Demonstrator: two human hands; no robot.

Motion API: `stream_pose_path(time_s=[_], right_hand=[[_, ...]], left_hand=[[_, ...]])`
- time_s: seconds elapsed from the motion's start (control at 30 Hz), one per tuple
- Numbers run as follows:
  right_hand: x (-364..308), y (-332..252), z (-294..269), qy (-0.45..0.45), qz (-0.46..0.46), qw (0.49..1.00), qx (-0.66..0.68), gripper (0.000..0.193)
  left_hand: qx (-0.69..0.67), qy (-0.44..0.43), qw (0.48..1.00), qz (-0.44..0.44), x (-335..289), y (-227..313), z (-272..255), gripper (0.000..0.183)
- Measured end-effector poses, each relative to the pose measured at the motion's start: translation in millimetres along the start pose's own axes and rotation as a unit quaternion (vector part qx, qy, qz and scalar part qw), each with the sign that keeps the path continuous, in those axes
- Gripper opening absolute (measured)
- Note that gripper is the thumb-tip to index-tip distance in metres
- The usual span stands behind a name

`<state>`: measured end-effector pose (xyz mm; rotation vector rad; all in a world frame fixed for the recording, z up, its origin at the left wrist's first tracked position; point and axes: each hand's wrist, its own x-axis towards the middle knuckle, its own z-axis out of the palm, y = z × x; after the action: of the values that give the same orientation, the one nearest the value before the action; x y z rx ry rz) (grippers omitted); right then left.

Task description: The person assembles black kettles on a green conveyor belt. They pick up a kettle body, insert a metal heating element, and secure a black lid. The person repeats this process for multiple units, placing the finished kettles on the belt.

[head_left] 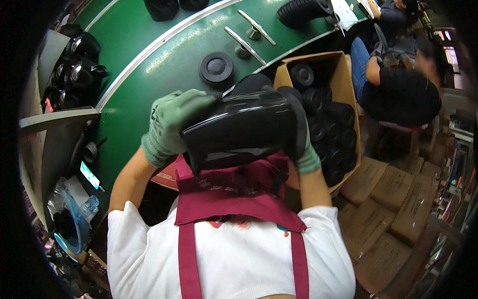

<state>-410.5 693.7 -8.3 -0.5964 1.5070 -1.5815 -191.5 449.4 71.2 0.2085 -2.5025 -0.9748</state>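
A glossy black rounded housing (pixel 239 130) is held up in front of my chest, between both hands. My left hand (pixel 173 122), in a light green knit glove, grips its left end, fingers closed over the upper edge and slightly blurred. At the other end, my right hand (pixel 300 130) clasps the housing; its glove is dark over the fingers and green at the cuff. Just behind the housing's top shows another dark rounded part (pixel 253 83), and whether the two are joined I cannot tell. Beyond them a black round disc-shaped part (pixel 216 68) lies on the green worktable (pixel 149 74).
A cardboard box (pixel 283 78) of black round parts stands right of my hands. Metal T-shaped fixtures (pixel 245 46) rise from the table. Glossy black housings (pixel 82 72) crowd the left shelf. Closed cartons (pixel 378 214) lie at lower right; another person (pixel 398 92) sits beyond.
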Motion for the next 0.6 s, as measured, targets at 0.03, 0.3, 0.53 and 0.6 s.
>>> stream_pose_path(time_s=[0.03, 0.3, 0.53, 0.6], right_hand=[[5.3, 2.3, -6.6, 0.001, 0.054, 0.996, 0.068, 0.047], [8.5, -36.0, 28.7, -0.009, -0.239, 0.942, -0.234, 0.052], [3.0, -4.9, 26.2, -0.129, 0.009, 0.988, 0.09, 0.055], [0.8, -6.8, 30.7, -0.161, -0.014, 0.966, 0.203, 0.057]], left_hand=[[0.111, -0.048, 0.988, 0.093, 7.4, 4.2, -8.9, 0.049], [-0.567, 0.136, 0.738, -0.34, -59.2, -52.4, 67.8, 0.037], [0.042, -0.119, 0.992, 0.006, 17.2, 12.4, -3.5, 0.055], [0.024, -0.111, 0.994, 0.003, 23.9, 14.9, -1.7, 0.065]])
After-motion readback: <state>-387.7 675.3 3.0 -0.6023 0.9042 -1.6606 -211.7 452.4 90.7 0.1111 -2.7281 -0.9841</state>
